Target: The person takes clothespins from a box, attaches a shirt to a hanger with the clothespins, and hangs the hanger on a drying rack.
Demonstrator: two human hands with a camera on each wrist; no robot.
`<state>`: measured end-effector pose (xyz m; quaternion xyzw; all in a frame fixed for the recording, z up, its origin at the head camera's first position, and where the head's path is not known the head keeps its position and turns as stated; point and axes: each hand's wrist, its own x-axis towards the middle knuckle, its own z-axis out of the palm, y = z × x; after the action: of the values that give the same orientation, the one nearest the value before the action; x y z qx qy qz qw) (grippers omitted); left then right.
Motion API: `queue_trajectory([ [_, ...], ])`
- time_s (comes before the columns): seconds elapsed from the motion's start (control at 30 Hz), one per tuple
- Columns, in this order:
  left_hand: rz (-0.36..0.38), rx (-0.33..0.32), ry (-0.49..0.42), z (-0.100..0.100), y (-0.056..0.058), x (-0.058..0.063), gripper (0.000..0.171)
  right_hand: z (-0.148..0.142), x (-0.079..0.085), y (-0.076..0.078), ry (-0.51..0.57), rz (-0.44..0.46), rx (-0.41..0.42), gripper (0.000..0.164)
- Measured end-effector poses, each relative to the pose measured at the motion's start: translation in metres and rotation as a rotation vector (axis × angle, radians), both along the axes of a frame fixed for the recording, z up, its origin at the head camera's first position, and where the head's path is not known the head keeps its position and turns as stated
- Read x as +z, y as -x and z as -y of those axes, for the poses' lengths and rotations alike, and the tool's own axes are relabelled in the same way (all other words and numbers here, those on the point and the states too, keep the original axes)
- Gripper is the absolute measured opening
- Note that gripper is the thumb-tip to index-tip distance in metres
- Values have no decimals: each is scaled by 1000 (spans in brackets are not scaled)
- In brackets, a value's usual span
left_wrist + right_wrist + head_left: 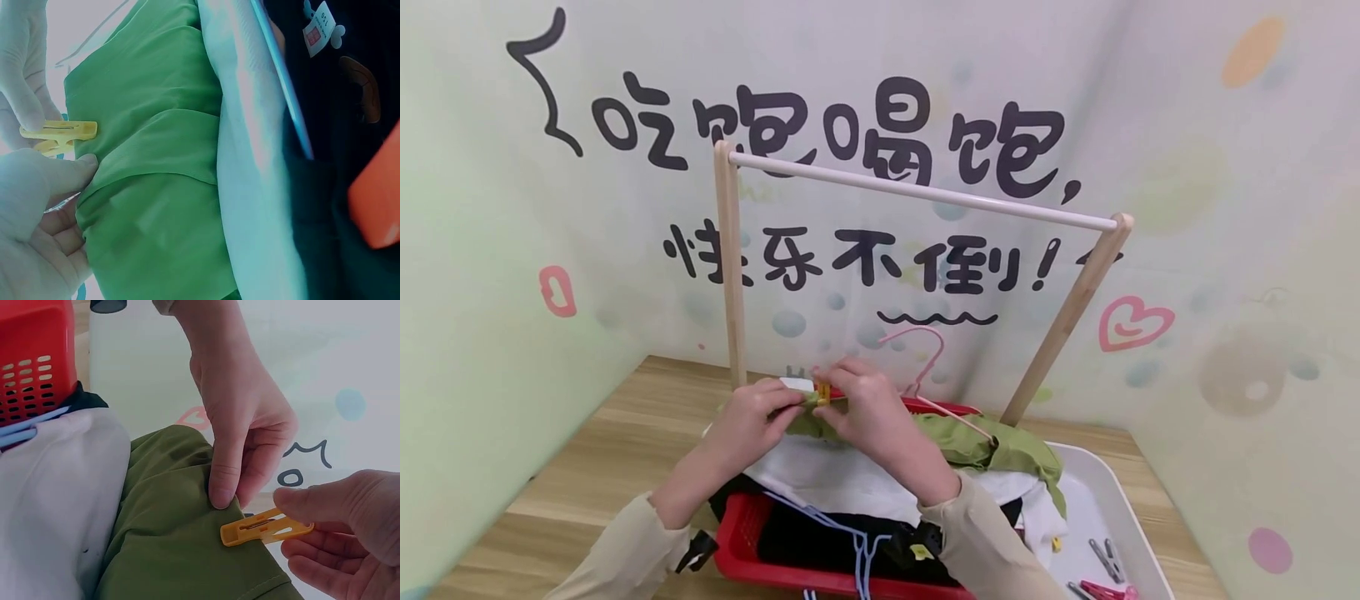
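Note:
My left hand pinches the edge of a green garment between thumb and fingers. Right beside it, my right hand holds a yellow clothespin by its handle end. The clip's tip overlaps the garment's edge in the right wrist view, close to my left thumb. A pink hanger runs along the green garment, its hook sticking up behind my right hand. White cloth lies under the green garment, over a red basket.
Behind the basket rises a wooden rack with a white rod. Blue hangers lie over dark clothing in the basket's front. At right, a white tray holds several clothespins. A patterned wall hanging stands close behind.

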<state>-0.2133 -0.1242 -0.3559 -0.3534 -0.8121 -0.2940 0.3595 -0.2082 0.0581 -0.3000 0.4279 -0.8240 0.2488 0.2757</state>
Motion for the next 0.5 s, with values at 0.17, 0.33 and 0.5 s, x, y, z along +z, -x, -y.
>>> queue_trajectory([
  [0.17,21,4,1,-2,0,0,17,-5,-2,-3,34,38,0,47],
  [0.33,19,11,-4,-2,-1,-1,19,-14,-2,-10,89,-4,-10,43],
  [0.5,25,16,-17,-2,-1,-1,20,-24,-3,-15,104,-27,-20,41],
])
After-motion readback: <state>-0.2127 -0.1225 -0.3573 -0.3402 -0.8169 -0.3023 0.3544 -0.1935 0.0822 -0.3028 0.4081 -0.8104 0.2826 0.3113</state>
